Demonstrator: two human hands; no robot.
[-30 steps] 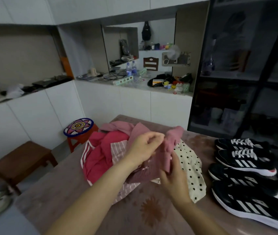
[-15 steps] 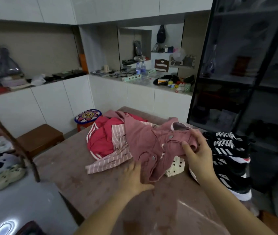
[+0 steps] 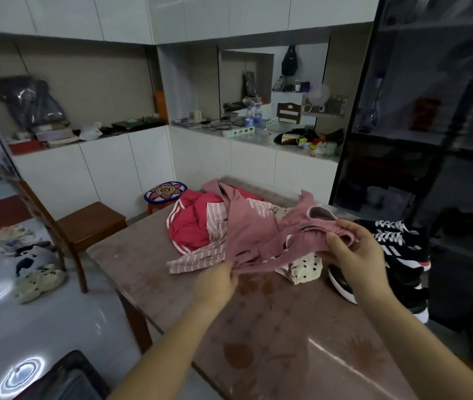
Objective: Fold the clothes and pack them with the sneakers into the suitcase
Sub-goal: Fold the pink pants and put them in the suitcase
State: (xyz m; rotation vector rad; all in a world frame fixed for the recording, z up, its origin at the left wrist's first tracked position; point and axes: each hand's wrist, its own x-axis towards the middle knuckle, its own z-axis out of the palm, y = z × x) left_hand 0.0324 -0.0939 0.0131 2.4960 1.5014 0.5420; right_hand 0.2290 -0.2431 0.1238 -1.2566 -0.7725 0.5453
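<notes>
The left hand (image 3: 218,280) pinches the lower edge of a dusty pink garment (image 3: 261,235), fingers closed on the cloth, while the right hand (image 3: 356,252) grips the garment's other end, thumb on top and fingers curled beneath a bunched fold. The garment stretches between the two hands, lifted a little above the brown patterned table (image 3: 272,327). Just beyond the left hand lies a pink-and-white striped piece (image 3: 200,256), and farther out a bright red garment with white stripes (image 3: 192,226). Under the pink garment, between the hands, a cream cloth with black dots (image 3: 304,265) lies on the table. Just right of the right hand, black sneakers with white stripes (image 3: 399,246) sit at the table's edge. No suitcase can be clearly made out.
</notes>
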